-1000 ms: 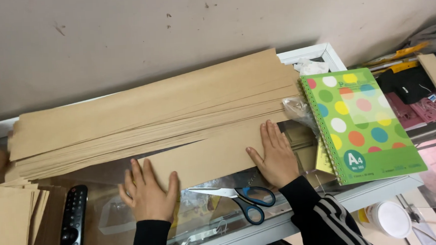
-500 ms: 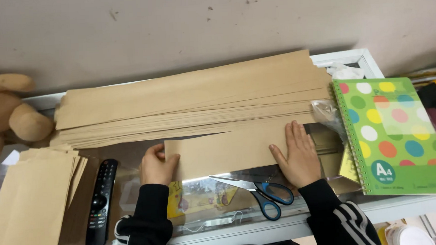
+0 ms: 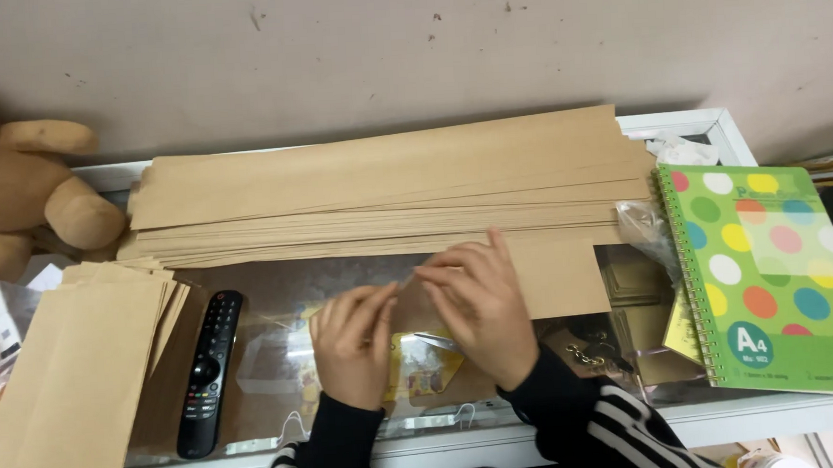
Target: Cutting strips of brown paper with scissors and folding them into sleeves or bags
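A glass-topped desk against a plain wall carries a stack of long brown paper strips at twelve o'clock. Both hands, left and right, pinch the folded brown sheet at centre, seemingly creasing it; finished envelopes lie at nine o'clock.

A glass-topped table bears long brown paper strips, folded brown sheets, a remote and a spotted notebook.

A black remote lies between folded brown envelopes and a dotted green notebook.
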